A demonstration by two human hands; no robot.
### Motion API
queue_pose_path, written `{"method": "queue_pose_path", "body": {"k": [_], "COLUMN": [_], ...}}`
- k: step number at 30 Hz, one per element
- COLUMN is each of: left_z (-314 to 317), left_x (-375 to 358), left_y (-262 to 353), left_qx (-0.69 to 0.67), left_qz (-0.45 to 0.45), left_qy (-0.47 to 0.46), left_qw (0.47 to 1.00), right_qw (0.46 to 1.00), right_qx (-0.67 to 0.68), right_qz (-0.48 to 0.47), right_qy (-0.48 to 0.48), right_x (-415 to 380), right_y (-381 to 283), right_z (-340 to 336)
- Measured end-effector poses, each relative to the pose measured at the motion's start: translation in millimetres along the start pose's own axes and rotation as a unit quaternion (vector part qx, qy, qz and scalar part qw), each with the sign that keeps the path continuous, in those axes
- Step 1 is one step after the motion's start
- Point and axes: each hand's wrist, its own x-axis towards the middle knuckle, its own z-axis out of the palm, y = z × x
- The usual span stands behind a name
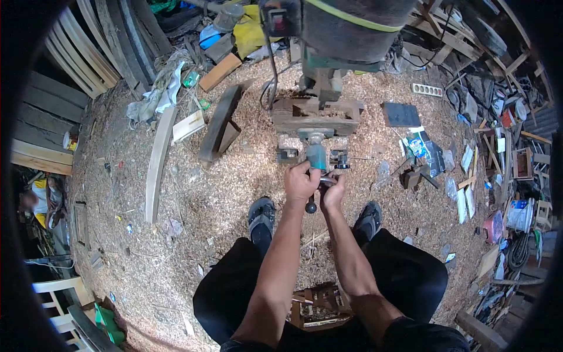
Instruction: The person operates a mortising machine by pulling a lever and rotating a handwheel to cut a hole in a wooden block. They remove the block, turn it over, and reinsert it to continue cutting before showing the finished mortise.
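Seen from the head camera, both forearms reach forward and down over a floor [193,193] thick with sawdust and wood shavings. The left hand [301,183] is curled shut around the lower end of a teal power tool [316,156], which stands roughly upright just in front of the person, below a worn wooden block [316,117] and a green machine base [321,73]. The right hand [332,190] sits just beside the left, its fingers pressed together around a small dark fitting [340,159] at the tool's side; exactly what it pinches is too small to tell. A black round knob [310,206] shows just under the two hands, between them. The person's black shoes [261,214] are planted either side of the hands, dark trousers [410,276] below. A piece of slatted woodwork [316,305] lies between the knees. To the left a long curved wooden slat [157,161] and a dark angled wooden beam [220,120] lie on the shavings, well apart from the tool. To the right lie a dark flat board [402,114], a white power strip [427,90] and scattered packets and scraps. Planks [70,64] are stacked at the far left.
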Motion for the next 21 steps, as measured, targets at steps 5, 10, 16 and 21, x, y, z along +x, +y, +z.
{"method": "queue_pose_path", "body": {"k": [5, 10, 16, 21], "left_z": [22.0, 32.3, 4.6, -10.3], "left_x": [-23.2, -28.6, -13.9, 1.5], "left_y": [-42.8, -38.7, -18.4, 29.7], "left_qx": [-0.284, -0.427, -0.221, 0.039], "left_qz": [-0.16, -0.21, -0.159, 0.05], "left_qy": [0.101, 0.18, 0.061, -0.022], "left_qw": [0.94, 0.861, 0.96, 0.998], "right_qw": [0.959, 0.946, 1.0, 0.96], "right_qx": [-0.276, -0.298, -0.016, 0.241], "right_qz": [-0.056, -0.13, -0.002, 0.143], "right_qy": [-0.038, -0.017, 0.006, -0.024], "right_x": [-14.5, -22.6, -5.8, 0.4], "right_y": [-59.2, -67.8, -35.6, 3.7], "right_z": [5.6, 14.0, 3.6, 3.1]}}
